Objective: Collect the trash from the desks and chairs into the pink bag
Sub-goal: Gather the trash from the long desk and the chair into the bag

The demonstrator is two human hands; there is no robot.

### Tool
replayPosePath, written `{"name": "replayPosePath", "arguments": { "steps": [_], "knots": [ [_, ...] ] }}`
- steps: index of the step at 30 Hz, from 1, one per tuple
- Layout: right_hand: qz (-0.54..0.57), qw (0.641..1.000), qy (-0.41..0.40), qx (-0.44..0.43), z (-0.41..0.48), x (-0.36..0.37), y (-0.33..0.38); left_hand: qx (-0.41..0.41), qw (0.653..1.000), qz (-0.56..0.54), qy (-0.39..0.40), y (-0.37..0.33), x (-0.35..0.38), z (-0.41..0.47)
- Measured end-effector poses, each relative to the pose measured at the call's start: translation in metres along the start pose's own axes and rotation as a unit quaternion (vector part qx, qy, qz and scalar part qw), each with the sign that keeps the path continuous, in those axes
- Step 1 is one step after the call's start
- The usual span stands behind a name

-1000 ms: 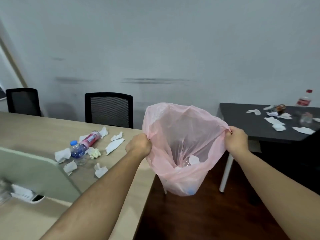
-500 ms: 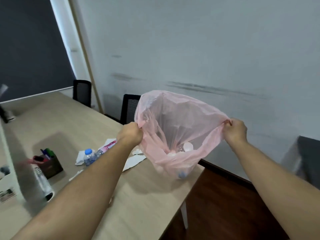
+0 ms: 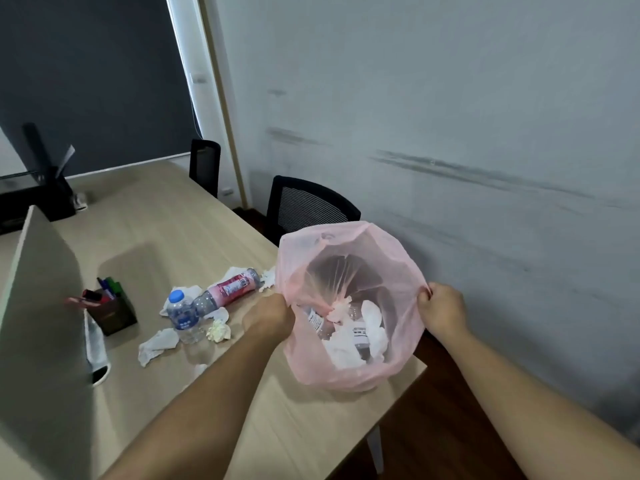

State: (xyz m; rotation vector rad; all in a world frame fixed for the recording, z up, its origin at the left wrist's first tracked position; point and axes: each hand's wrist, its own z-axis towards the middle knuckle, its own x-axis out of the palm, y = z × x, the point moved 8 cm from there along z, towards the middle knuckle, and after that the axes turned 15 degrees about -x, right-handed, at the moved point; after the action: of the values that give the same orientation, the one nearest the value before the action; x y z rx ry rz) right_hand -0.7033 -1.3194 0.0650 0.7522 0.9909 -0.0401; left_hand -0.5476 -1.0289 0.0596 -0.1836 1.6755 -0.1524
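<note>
Both arms reach out over the wooden desk [image 3: 214, 237]. The left hand [image 3: 268, 317] and the right hand [image 3: 441, 311] each pinch the rim of the pink bag [image 3: 408, 271] with curled fingers, holding it wide open. The bag sits on the desk corner. Inside are white tissues and bottles. More trash lies just left: a pink-label bottle [image 3: 230, 289], a blue-cap bottle [image 3: 181, 315], crumpled tissues [image 3: 157, 344].

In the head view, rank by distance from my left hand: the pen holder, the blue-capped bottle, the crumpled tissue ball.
1. The crumpled tissue ball, just left of the left hand.
2. The blue-capped bottle, farther left.
3. The pen holder, farthest, beside the divider.
</note>
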Motion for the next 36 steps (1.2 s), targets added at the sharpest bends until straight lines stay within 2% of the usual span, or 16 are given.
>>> {"name": "replayPosePath", "arguments": {
  "steps": [4, 7, 10, 13, 15, 18, 20, 24, 26, 30, 33, 36],
  "knots": [
    [-0.007, 0.999, 0.036, 0.024, 0.001, 0.011, -0.014, -0.007, 1.0, -0.013, 0.015, 0.001, 0.011, 0.005],
    [-0.021, 0.999, 0.025, 0.008, 0.006, 0.004, -0.013, -0.019, 0.998, -0.047, 0.028, 0.002, 0.008, 0.008],
    [-0.036, 0.993, -0.052, -0.095, 0.016, -0.016, 0.018, -0.029, 0.997, -0.072, 0.015, 0.009, -0.004, 0.013],
    [0.001, 0.976, -0.078, -0.203, 0.023, -0.023, 0.074, -0.028, 0.996, -0.075, 0.041, 0.02, -0.022, 0.02],
    [0.031, 0.958, -0.099, -0.269, 0.018, -0.021, 0.121, -0.038, 0.994, -0.087, 0.055, 0.034, -0.041, 0.024],
    [0.09, 0.919, -0.116, -0.367, -0.001, -0.004, 0.192, -0.045, 0.992, -0.111, 0.036, 0.06, -0.073, 0.035],
    [0.126, 0.901, -0.071, -0.41, -0.018, 0.018, 0.235, -0.051, 0.992, -0.117, 0.025, 0.083, -0.085, 0.042],
    [0.175, 0.875, 0.12, -0.436, -0.063, 0.091, 0.302, -0.091, 0.984, -0.153, -0.001, 0.136, -0.082, 0.053],
    [0.179, 0.866, 0.244, -0.399, -0.087, 0.149, 0.321, -0.121, 0.98, -0.159, 0.0, 0.166, -0.063, 0.057],
    [0.1, 0.83, 0.441, -0.327, -0.137, 0.251, 0.312, -0.134, 0.985, -0.089, 0.063, 0.203, 0.002, 0.059],
    [0.077, 0.811, 0.5, -0.293, -0.155, 0.294, 0.3, -0.119, 0.984, -0.04, 0.128, 0.219, 0.052, 0.059],
    [0.033, 0.846, 0.478, -0.235, -0.134, 0.315, 0.284, -0.087, 0.986, -0.022, 0.141, 0.219, 0.079, 0.062]
  ]
}}
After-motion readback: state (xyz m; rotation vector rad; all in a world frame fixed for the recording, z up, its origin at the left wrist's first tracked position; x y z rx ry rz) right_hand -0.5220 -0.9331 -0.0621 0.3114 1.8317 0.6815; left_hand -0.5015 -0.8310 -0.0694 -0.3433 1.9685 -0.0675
